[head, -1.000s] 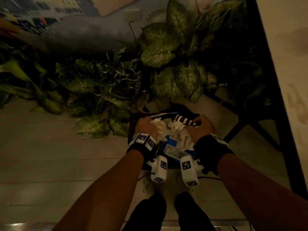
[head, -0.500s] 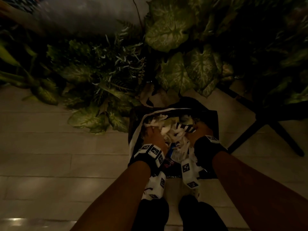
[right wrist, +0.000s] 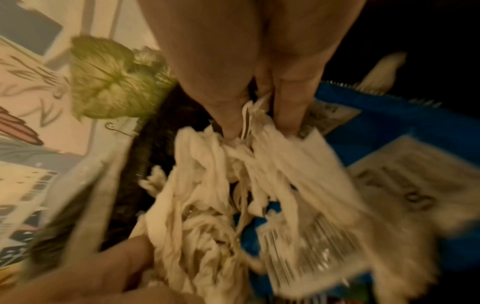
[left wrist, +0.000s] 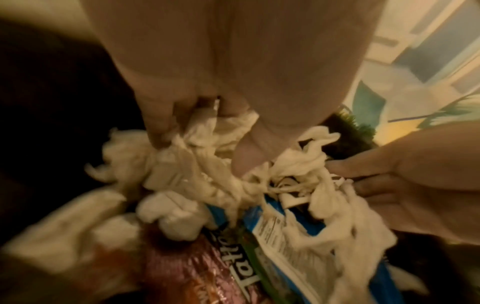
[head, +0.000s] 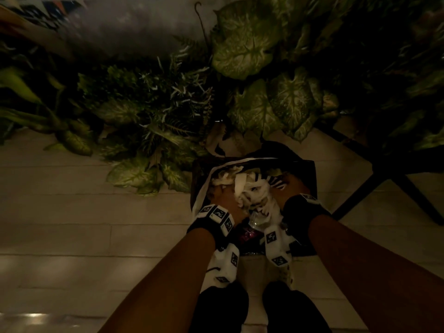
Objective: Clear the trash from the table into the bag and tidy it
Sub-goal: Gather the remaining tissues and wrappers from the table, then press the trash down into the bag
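Observation:
A black bag (head: 311, 171) stands open on the floor in front of my feet. Both hands are down in its mouth on a heap of crumpled white tissue paper (head: 249, 191). My left hand (left wrist: 202, 144) pinches a wad of the tissue paper (left wrist: 187, 164) between its fingers and thumb. My right hand (right wrist: 259, 127) grips another bunch of tissue paper (right wrist: 221, 195) with curled fingers. Under the paper lie a blue wrapper (left wrist: 272, 222) and a shiny pink wrapper (left wrist: 182, 267). The bottom of the bag is hidden.
Leafy plants (head: 156, 116) crowd the wall just behind the bag. Dark furniture legs (head: 396, 188) spread over the floor at the right. Pale floor tiles (head: 72, 212) stretch to the left. My dark shoes (head: 221, 308) stand right in front of the bag.
Both hands have gone lower with the tissue paper, from the bag's mouth down into it. My head has tipped further down.

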Available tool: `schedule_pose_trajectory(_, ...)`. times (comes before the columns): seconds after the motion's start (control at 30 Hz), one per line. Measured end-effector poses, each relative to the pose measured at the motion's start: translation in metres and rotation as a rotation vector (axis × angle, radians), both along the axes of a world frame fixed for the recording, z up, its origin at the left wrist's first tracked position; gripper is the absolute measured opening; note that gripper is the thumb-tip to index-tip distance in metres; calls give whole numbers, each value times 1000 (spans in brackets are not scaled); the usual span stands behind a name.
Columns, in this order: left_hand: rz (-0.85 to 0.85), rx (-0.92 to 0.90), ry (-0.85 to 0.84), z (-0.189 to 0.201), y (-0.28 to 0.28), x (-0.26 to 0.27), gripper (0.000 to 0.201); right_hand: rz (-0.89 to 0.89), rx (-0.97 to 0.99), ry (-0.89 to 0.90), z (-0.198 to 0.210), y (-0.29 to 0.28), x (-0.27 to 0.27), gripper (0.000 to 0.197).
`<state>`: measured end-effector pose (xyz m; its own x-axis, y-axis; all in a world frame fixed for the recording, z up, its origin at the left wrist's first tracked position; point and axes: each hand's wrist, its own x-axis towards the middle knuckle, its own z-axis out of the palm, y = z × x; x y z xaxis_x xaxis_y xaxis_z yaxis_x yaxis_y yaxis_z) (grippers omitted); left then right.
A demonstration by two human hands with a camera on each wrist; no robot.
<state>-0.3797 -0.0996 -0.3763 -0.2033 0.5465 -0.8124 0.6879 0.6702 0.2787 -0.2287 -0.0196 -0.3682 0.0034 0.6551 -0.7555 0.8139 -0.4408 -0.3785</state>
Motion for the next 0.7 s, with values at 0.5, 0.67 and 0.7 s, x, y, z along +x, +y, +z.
schedule_pose_trajectory(0.5,237,258,13,190,-16,3,41,197,-62,153,176,-48,10,28)
schedule_pose_trajectory(0.67,175,290,36,229,-12,2,25,272,12,258,219,-72,23,17)
schedule_pose_trajectory(0.7,150,303,47,235,-10,2,20,283,31,268,226,-76,27,17)
